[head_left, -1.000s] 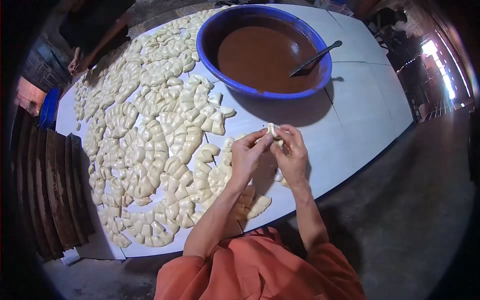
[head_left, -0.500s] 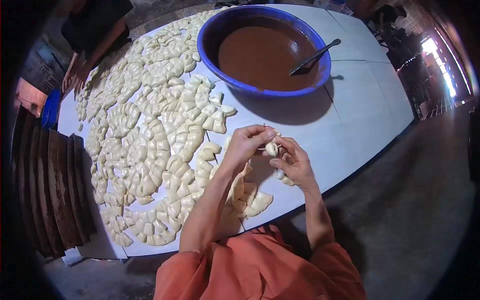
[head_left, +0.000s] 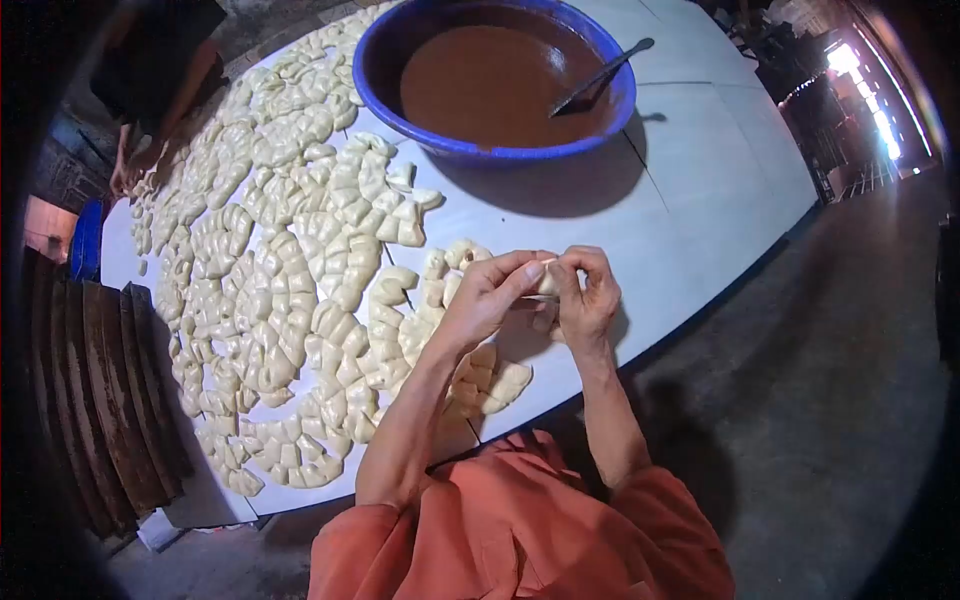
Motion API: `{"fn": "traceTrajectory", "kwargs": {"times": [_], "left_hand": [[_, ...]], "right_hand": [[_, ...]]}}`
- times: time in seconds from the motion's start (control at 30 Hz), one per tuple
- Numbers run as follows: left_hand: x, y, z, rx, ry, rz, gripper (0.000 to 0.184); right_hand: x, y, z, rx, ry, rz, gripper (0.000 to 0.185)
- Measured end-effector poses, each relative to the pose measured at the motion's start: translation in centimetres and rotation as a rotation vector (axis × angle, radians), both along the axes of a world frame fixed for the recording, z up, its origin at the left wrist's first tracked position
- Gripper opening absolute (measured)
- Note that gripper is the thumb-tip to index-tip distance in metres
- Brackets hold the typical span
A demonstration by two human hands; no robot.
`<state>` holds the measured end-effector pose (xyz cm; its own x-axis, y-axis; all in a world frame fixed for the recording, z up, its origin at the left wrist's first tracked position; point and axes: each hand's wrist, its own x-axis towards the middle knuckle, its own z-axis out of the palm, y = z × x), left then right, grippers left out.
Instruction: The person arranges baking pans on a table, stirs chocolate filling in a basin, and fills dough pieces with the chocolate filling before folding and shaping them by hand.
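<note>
Between the fingertips of my two hands is a small piece of pale dough (head_left: 547,284), partly hidden by the fingers. My left hand (head_left: 492,292) pinches its left side, thumb and forefinger closed. On the other side my right hand (head_left: 586,296) grips the same piece, fingers bent and pressed together. Both hands are held above the white table near its front edge. Just left of them lie many cut dough pieces (head_left: 285,270) in curved, touching rows. Some pieces (head_left: 490,378) rest beneath my left forearm.
A blue basin (head_left: 366,88) of brown, thick liquid (head_left: 490,85) stands at the back, with a dark spoon-like utensil (head_left: 600,78) leaning in it. Dark curved trays (head_left: 110,390) are stacked at the left. Another person's hand (head_left: 125,178) is at the table's far left.
My right hand has turned and closed in on the dough, so less of it shows. The whole view has shifted, with the basin and table now higher and further left.
</note>
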<state>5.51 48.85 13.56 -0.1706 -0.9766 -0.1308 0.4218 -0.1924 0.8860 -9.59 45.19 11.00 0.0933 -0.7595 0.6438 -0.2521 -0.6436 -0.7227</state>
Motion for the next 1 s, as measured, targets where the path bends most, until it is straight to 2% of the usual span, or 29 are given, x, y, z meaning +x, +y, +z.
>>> {"fn": "traceTrajectory", "kwargs": {"times": [0.03, 0.07, 0.17, 0.23, 0.3, 0.37, 0.4, 0.43, 0.5, 0.53, 0.57, 0.6, 0.63, 0.67, 0.7, 0.73, 0.77, 0.8, 0.83, 0.9, 0.93, 1.0], "left_hand": [[-0.3, 0.1, 0.2, 0.000, -0.004, -0.002, 0.034], [-0.6, 0.2, 0.0, -0.047, -0.132, 0.011, 0.033], [-1.3, -0.1, -0.5, 0.053, -0.103, 0.032, 0.032], [-1.9, 0.3, -0.6, 0.151, -0.058, 0.053, 0.030], [-2.4, 0.5, -1.1, 0.213, 0.001, 0.003, 0.029], [-3.4, 1.0, -1.5, 0.236, -0.037, 0.054, 0.028], [-3.5, 1.1, -2.4, 0.190, -0.159, 0.044, 0.028], [-3.7, 1.2, -3.0, 0.143, -0.280, 0.034, 0.029], [-4.4, 1.6, -3.0, 0.178, -0.212, 0.061, 0.030], [-4.6, 1.7, -3.9, 0.212, -0.165, 0.002, 0.031], [-4.7, 1.7, -3.9, 0.244, -0.118, -0.059, 0.032], [-4.8, 2.0, -3.6, 0.328, -0.122, -0.168, 0.039], [-5.2, 2.3, -3.2, 0.328, -0.119, -0.178, 0.039], [-5.5, 2.6, -2.9, 0.377, -0.175, -0.176, 0.043], [-5.8, 2.7, -2.8, 0.424, -0.232, -0.172, 0.047], [-5.7, 2.8, -2.9, 0.328, -0.233, -0.143, 0.049], [-5.4, 2.6, -3.2, 0.279, -0.401, -0.077, 0.043], [-4.8, 2.5, -3.2, 0.226, -0.476, -0.045, 0.043], [-4.0, 2.4, -3.2, 0.173, -0.550, -0.014, 0.045], [-2.8, 2.1, -3.2, 0.172, -0.514, 0.014, 0.046], [-2.2, 2.1, -2.4, 0.218, -0.549, -0.017, 0.046], [-1.4, 2.4, -2.8, 0.186, -0.517, 0.012, 0.047]], "right_hand": [[-0.2, -0.1, 0.0, 0.013, 0.004, -0.006, 0.011], [-0.4, 0.0, -0.1, 0.016, 0.047, -0.034, 0.011], [-1.0, 0.2, -0.4, 0.135, 0.076, -0.105, 0.014], [-1.4, 0.5, 0.7, 0.582, -0.012, -0.055, 0.022], [-1.9, 0.8, 1.4, 0.579, 0.020, -0.063, 0.025], [-3.2, 1.4, 2.3, 0.750, 0.196, -0.077, 0.025], [-3.8, 1.7, 2.5, 0.909, 0.086, -0.057, 0.026], [-4.4, 2.4, 2.4, 0.913, 0.086, -0.061, 0.026], [-5.6, 4.1, 2.3, 0.683, 0.153, 0.095, 0.015], [-6.4, 4.6, 3.2, 0.588, 0.323, 0.193, 0.022], [-7.1, 5.2, 2.9, 0.591, 0.322, 0.182, 0.022], [-7.7, 5.8, 2.4, 0.627, 0.257, 0.167, 0.022], [-8.5, 6.2, 2.0, 0.662, 0.192, 0.154, 0.022], [-9.3, 6.3, 1.8, 0.819, 0.158, 0.133, 0.019], [-10.4, 6.0, 1.4, 0.820, 0.158, 0.125, 0.019], [-11.5, 5.5, 0.8, 0.849, 0.212, 0.126, 0.017], [-12.6, 4.9, 0.5, 0.879, 0.265, 0.129, 0.015], [-13.6, 4.2, 0.6, 0.898, 0.394, 0.140, 0.022], [-14.0, 3.5, 0.3, 0.902, 0.392, 0.137, 0.022], [-14.5, 1.9, -0.5, 0.997, 0.369, 0.230, 0.035], [-14.0, 0.8, -0.9, 1.064, 0.612, 0.182, 0.043], [-12.4, 0.1, -1.2, 1.031, 0.512, 0.140, 0.037]]}}
